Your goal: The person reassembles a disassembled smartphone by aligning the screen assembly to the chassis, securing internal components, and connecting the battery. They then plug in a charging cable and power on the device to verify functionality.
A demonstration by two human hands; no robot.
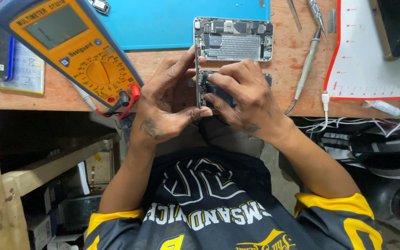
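My left hand (165, 104) and my right hand (244, 99) meet over the front edge of a wooden bench (172, 58). Between them is an opened phone (204, 88). The left hand pinches its thin screen panel, which stands on edge. The right hand's fingers press down on the phone's body with its dark internals. Just beyond lies a second opened phone housing (233, 39) with bare circuit parts, half on a blue mat (163, 21).
A yellow multimeter (72, 48) with red and black leads lies at the left. A soldering iron (307, 62), tweezers (295, 14) and a white mat with red edge (371, 55) lie to the right. White cables (348, 122) hang off the bench edge.
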